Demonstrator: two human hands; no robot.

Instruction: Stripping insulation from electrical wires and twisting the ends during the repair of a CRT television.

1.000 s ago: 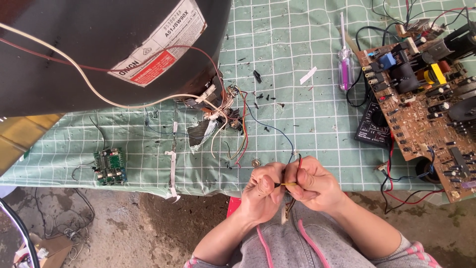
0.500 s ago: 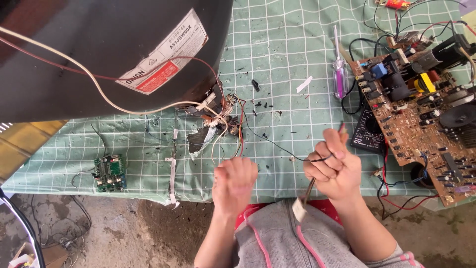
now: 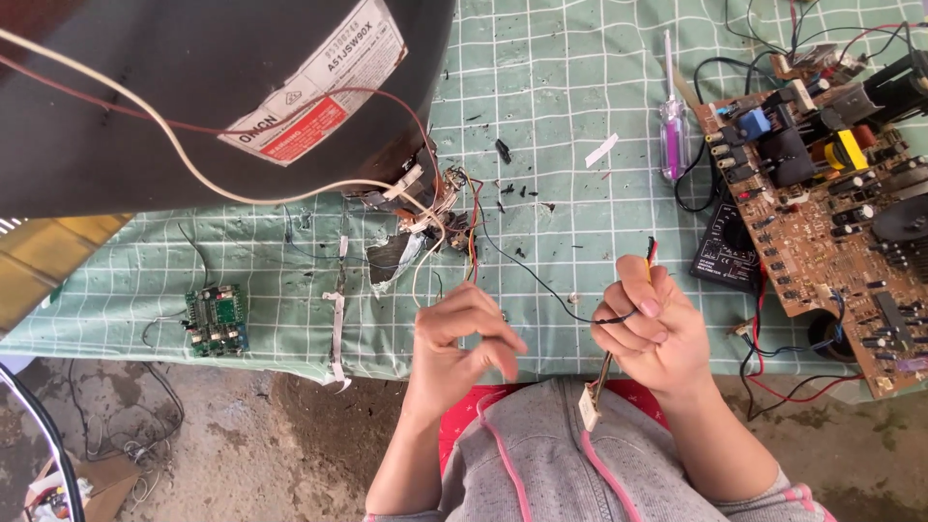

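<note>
My right hand [image 3: 650, 329] is closed around a bundle of thin wires [image 3: 650, 253] whose red and yellow ends stick up above my thumb. A white plug connector [image 3: 589, 410] hangs from that bundle below my fist, over my lap. A thin black wire [image 3: 527, 273] runs from my right hand to the tangle of wires at the neck of the big black picture tube [image 3: 193, 87]. My left hand [image 3: 459, 338] hovers at the table's front edge with fingers loosely spread, holding nothing that I can see.
A brown circuit board [image 3: 831, 203] crowded with parts lies at the right, with a black multimeter [image 3: 727, 253] beside it and a purple-handled screwdriver [image 3: 673, 130] behind. A small green board [image 3: 215, 321] sits at the left on the green checked cloth [image 3: 561, 97]. Black scraps litter the middle.
My hands, joined on the wires a second ago, have parted. The right one drew the bundle to the right; the left let go and went from a fist to spread fingers.
</note>
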